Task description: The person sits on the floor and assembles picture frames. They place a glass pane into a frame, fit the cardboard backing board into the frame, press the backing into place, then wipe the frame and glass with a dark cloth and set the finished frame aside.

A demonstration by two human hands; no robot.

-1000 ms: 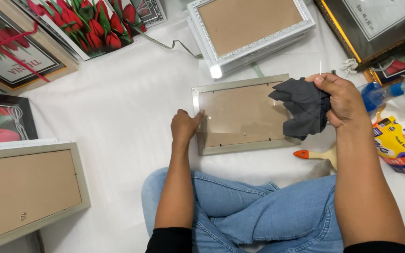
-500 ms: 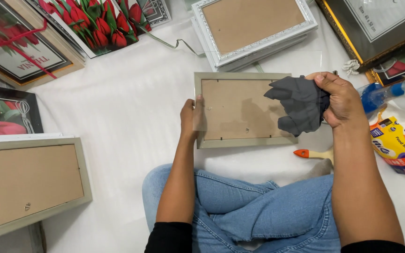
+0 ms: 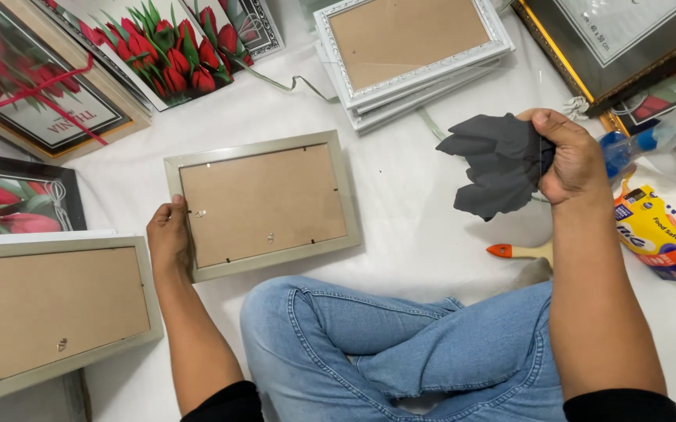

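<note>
The silver frame [image 3: 263,205] has slid left across the white sheet, away from the cloth, with the left hand [image 3: 170,234] gripping its left edge. The right hand [image 3: 568,156] has lifted the dark cloth [image 3: 498,164] clear of it.

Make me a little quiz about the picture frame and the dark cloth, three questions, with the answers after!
1. True or false: the right hand holds the dark grey cloth up off the white sheet.
2. Which side of the silver frame faces up: A) glass front, B) brown backing board?
3. Which edge of the silver frame does the left hand grip?

Key
1. True.
2. B.
3. Its left edge.
</note>
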